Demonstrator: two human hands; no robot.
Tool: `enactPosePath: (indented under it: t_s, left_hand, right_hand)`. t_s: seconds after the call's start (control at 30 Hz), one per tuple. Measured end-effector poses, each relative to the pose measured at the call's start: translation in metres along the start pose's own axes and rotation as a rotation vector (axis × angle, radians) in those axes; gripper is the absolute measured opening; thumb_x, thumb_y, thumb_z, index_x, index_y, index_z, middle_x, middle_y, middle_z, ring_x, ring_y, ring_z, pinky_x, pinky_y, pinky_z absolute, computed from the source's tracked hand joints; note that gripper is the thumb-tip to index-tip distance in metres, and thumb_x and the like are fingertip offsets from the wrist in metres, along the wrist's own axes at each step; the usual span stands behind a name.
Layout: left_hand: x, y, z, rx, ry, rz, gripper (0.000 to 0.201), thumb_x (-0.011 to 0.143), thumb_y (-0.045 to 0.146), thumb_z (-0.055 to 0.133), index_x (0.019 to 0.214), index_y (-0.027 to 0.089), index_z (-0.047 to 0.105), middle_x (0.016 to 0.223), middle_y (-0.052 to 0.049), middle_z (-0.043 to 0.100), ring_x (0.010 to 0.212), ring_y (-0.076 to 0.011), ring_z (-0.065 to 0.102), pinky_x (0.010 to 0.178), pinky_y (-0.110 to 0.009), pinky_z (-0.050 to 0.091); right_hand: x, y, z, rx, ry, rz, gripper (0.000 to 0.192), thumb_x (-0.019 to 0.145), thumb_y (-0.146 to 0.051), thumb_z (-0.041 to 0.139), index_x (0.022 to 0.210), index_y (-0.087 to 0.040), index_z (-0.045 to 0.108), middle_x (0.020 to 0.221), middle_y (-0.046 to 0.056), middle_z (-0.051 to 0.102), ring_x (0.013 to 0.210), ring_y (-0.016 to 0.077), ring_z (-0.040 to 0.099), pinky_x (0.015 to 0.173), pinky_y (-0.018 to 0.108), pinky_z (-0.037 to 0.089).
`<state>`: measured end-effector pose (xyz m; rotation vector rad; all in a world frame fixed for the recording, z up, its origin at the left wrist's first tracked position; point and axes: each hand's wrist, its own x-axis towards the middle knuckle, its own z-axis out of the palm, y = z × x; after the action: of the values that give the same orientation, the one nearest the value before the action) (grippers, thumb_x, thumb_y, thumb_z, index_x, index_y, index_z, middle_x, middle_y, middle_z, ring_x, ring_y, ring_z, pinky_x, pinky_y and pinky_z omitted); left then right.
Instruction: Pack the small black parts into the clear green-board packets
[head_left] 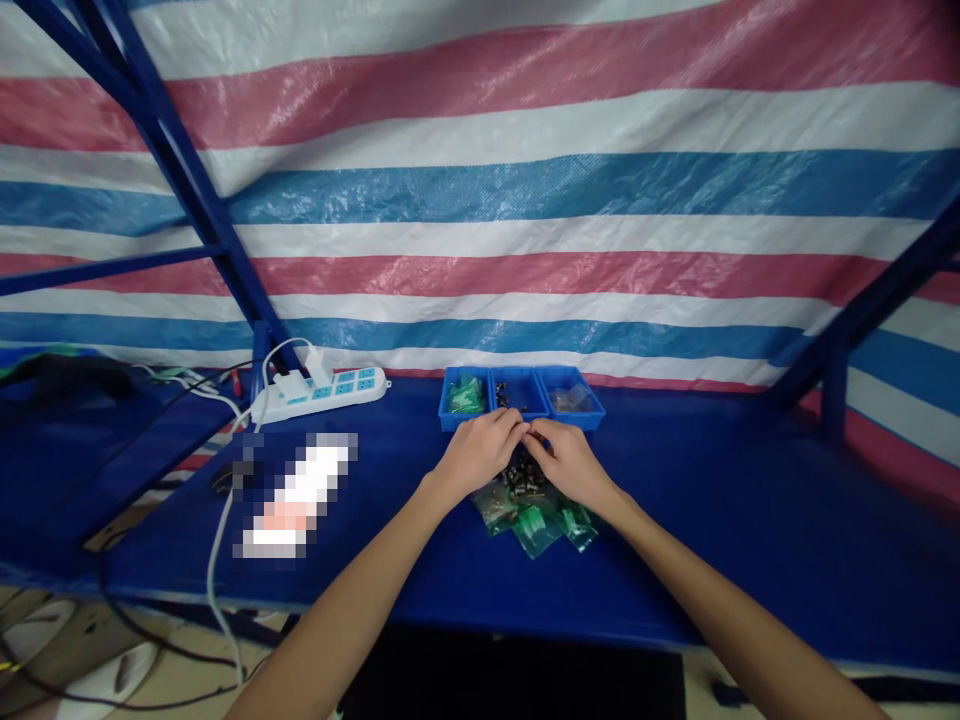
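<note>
My left hand (484, 445) and my right hand (568, 458) meet over the table, fingertips pinched together. Whatever sits between the fingers is too small and hidden to name. Just below them lies a heap of small dark metallic parts (523, 478), partly covered by my hands. In front of the heap are small clear bags with green pieces (537, 527) and a bag with brownish contents (493, 507). Right behind my hands stands a blue three-compartment tray (546, 419). Green pieces (466, 396) fill its left section, a few dark parts its middle, and a clear bag (571, 400) its right.
A white power strip (330, 398) with plugs and a white cable (219, 550) lies on the blue table (720, 520) at left. Nearer is a blurred-out patch (300, 500). Blue metal struts (187, 170) and a striped tarp (525, 190) stand behind.
</note>
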<state>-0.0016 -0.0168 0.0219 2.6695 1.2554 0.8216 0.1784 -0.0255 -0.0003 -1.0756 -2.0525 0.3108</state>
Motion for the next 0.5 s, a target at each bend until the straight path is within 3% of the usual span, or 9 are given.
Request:
enactPosePath:
  t_s: [0.13, 0.33, 0.5]
  left_hand:
    - [0.002, -0.002, 0.0, -0.067, 0.025, -0.021, 0.031, 0.105, 0.031, 0.036, 0.083, 0.018, 0.055, 0.08, -0.003, 0.062, 0.075, -0.0176, 0.061, 0.065, -0.027, 0.041]
    - [0.003, -0.003, -0.003, -0.251, -0.018, 0.008, 0.027, 0.102, 0.024, 0.039, 0.08, 0.018, 0.053, 0.07, 0.0, 0.057, 0.065, -0.014, 0.056, 0.062, -0.025, 0.038]
    - [0.001, -0.002, -0.002, -0.164, -0.045, 0.081, 0.023, 0.099, 0.025, 0.047, 0.079, 0.017, 0.055, 0.071, 0.0, 0.058, 0.065, -0.0134, 0.056, 0.059, -0.025, 0.037]
  right_hand:
    - [0.0, -0.004, -0.002, 0.028, 0.018, -0.016, 0.025, 0.099, -0.03, 0.048, 0.078, -0.02, 0.057, 0.07, 0.001, 0.06, 0.064, 0.0166, 0.057, 0.065, 0.027, 0.04]
    - [0.002, -0.005, -0.008, 0.14, 0.075, 0.108, 0.019, 0.097, -0.036, 0.054, 0.089, -0.021, 0.063, 0.077, 0.001, 0.068, 0.07, 0.0179, 0.064, 0.064, 0.027, 0.043]
    - [0.002, -0.004, -0.01, 0.072, 0.078, 0.078, 0.023, 0.099, -0.033, 0.048, 0.087, -0.02, 0.063, 0.073, 0.001, 0.066, 0.066, 0.0164, 0.06, 0.064, 0.027, 0.041]
